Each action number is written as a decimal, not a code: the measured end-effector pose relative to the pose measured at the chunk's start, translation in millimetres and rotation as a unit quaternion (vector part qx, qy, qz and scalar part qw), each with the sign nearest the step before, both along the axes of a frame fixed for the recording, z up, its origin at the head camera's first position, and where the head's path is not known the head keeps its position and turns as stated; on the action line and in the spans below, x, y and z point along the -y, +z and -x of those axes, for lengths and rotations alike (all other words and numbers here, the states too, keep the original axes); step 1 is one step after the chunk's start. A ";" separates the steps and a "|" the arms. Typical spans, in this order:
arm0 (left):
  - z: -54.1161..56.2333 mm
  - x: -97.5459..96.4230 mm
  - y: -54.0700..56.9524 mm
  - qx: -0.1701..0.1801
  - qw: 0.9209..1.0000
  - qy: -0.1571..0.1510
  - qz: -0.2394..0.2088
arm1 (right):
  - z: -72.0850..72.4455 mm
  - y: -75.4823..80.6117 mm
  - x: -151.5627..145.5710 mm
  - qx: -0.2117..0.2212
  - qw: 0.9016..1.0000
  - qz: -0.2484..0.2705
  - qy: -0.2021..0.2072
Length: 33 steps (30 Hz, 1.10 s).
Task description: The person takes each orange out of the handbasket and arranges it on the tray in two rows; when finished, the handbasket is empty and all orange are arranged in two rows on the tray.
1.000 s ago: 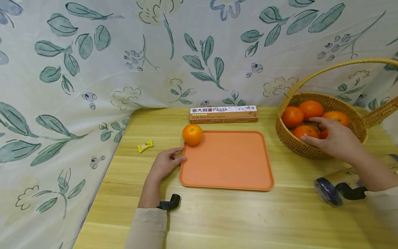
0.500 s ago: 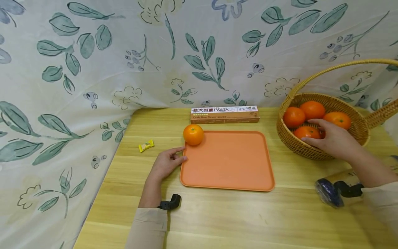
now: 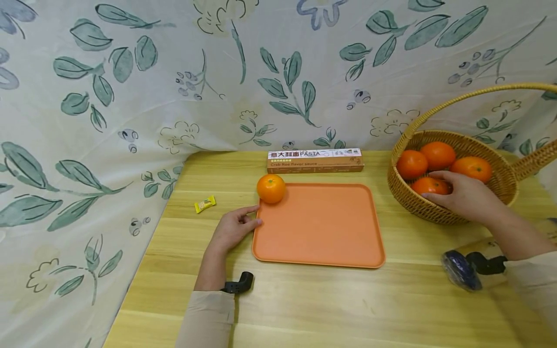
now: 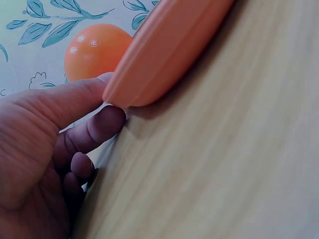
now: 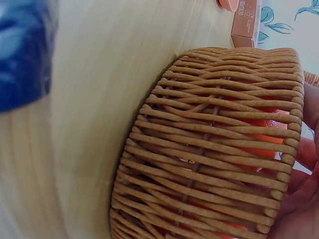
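Observation:
At the tray's left edge in the head view, my left hand (image 3: pixel 232 229) pinches the rim of the salmon-coloured tray (image 3: pixel 319 227). The left wrist view has the thumb over the rim (image 4: pixel 112 94) and a finger below it. One orange (image 3: pixel 271 188) sits on the tray's back left corner. On the right, my right hand (image 3: pixel 469 197) reaches into a wicker basket (image 3: pixel 409 205), thumb and fingers around the front orange (image 3: pixel 431 185). Several more oranges lie behind it in the basket. From the right wrist camera, the woven basket wall (image 5: pixel 214 144) partly hides the fruit and fingers.
A pasta box (image 3: pixel 315 161) lies behind the tray, against the floral cloth. Left of the tray is a small yellow wrapped sweet (image 3: pixel 205 204). Under the right forearm lies a clear-wrapped package with a dark blue end (image 3: pixel 461 270). The basket's tall handle (image 3: pixel 474 92) arches over it.
My right hand has settled lower, its fingers closing in around the front orange. My left hand and the tray stay put; the head view has shifted slightly.

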<state>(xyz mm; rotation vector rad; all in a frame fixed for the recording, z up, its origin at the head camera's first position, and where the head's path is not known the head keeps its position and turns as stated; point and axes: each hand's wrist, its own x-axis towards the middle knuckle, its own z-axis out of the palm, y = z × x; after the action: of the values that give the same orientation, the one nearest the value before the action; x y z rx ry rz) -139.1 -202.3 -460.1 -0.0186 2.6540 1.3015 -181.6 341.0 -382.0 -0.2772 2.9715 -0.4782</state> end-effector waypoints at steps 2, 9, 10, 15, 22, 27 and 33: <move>-0.3 -0.1 0.0 -0.001 1.000 0.000 -0.001 | -0.4 0.0 0.3 -0.002 1.000 -0.001 0.002; -1.1 -0.8 -0.3 -0.003 1.000 0.001 -0.003 | -0.5 -0.6 -0.1 -0.001 1.000 -0.003 0.000; -1.2 -0.9 -0.5 -0.002 1.000 0.001 -0.003 | -0.7 -0.7 -0.1 0.000 1.000 -0.003 -0.001; -1.6 -1.2 -1.4 -0.004 1.000 0.000 0.001 | -2.9 -0.8 0.1 -0.009 1.000 0.005 -0.006; -2.3 -1.0 -1.9 -0.004 1.000 0.003 0.001 | -7.9 7.6 3.0 -0.034 0.999 0.013 -0.028; -2.6 -0.8 -1.3 -0.005 1.000 0.002 -0.001 | -9.4 22.8 8.4 -0.050 0.998 0.019 -0.033; -1.3 -0.3 -1.1 -0.009 1.000 -0.001 0.004 | -12.6 40.3 24.1 -0.081 0.996 0.012 -0.026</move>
<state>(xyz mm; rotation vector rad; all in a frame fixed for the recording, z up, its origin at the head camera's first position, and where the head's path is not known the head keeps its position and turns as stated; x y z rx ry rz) -137.8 -202.0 -461.2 -0.0062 2.6731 1.2954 -169.0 316.9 -341.7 -0.2514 3.1396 -0.5203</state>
